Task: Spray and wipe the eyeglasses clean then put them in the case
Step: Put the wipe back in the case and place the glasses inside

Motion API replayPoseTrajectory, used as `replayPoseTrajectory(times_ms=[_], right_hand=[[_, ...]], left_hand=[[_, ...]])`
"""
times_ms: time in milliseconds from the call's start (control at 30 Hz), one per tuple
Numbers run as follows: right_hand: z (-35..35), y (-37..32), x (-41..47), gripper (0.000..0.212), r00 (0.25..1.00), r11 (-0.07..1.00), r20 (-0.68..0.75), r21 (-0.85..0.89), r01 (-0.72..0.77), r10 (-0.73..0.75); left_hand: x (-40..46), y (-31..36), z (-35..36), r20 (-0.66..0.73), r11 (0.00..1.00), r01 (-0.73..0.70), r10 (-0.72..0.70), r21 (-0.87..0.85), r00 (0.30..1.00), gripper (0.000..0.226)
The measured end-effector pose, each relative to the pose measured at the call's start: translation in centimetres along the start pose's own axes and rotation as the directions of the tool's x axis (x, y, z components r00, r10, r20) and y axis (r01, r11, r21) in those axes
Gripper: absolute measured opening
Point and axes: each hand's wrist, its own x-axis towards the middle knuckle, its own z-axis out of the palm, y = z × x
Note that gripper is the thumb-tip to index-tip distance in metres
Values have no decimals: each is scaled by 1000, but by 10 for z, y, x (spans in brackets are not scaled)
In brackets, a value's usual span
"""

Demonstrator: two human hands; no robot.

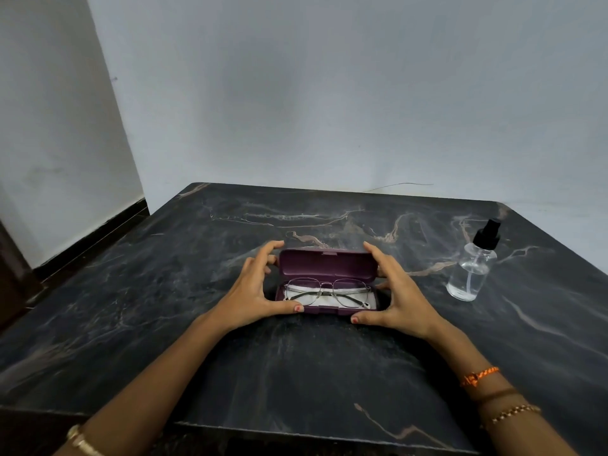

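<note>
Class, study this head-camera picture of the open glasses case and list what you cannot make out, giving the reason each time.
- Whether the eyeglasses are clean: lenses too small, head view.
- What the white lining under them is, cloth or padding: partly covered by the frame.
- The purple case ends: hidden by the left hand and right hand.
- How full the spray bottle is: clear liquid, clear wall.

Head view, down over table (pixel 329 373)
</note>
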Motion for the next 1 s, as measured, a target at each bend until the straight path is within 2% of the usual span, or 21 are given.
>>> replayPoseTrajectory(times_ms=[167, 400, 533, 733, 867, 1000], right_hand=[[0, -1, 0, 88, 996, 995, -28, -42, 87, -88], [3, 1, 1, 52, 988, 975, 6, -160, 152, -153], [5, 4, 2, 48, 988, 973, 7, -173, 151, -152], [8, -1, 0, 57, 982, 907, 85, -377, 188, -169], [11, -3, 1, 57, 976, 875, 98, -431, 219, -197], [12, -6, -1, 60, 980, 888, 137, -420, 187, -142]], left_hand=[[0, 1, 1, -16, 1000, -29, 29, -1, 999, 96], [2, -4, 2, -35, 992, -122, 123, 14, 992, 85], [2, -4, 2, -44, 984, -168, 171, 59, 984, 77], [3, -7, 5, 6, 935, -291, 296, 201, 955, 58], [4, -8, 7, 6, 927, -345, 348, 147, 937, 54], [4, -10, 9, -27, 914, -384, 390, 134, 920, 53]])
